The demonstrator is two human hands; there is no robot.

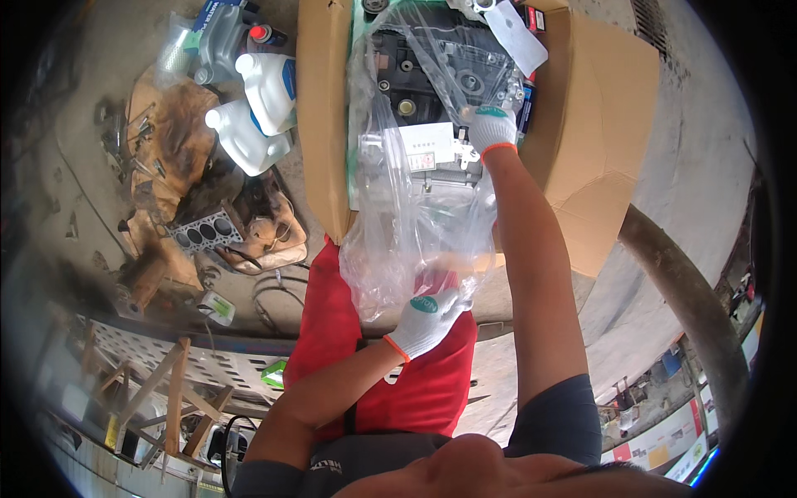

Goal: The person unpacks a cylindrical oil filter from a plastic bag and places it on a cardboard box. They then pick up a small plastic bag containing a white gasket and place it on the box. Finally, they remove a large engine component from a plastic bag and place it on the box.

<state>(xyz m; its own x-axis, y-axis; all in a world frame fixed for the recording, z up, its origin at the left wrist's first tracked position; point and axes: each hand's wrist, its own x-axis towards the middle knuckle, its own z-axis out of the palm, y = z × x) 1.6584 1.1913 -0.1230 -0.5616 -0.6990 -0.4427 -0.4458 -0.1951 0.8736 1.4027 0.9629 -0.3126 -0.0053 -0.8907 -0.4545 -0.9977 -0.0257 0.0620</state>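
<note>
An engine (448,79) with a dark cover and grey metal parts sits in an open cardboard box (573,124), under a loose clear plastic bag (378,257). My right hand (492,129), in a white knit glove with an orange cuff, reaches over the engine's right side, its fingers closed on a fold of the bag. My left hand (425,322), gloved alike, is low in front of the box above my red trousers, with its fingers closed at the bag's near edge. A white label sheet (427,144) lies over the engine's middle.
Left of the box stand white jugs (249,137), a grey jug (221,50) and a red-capped bottle (261,35). Beyond them, an engine block (206,234) and loose metal parts lie on stained cardboard (170,133). A thick curved beam (689,290) runs along the right.
</note>
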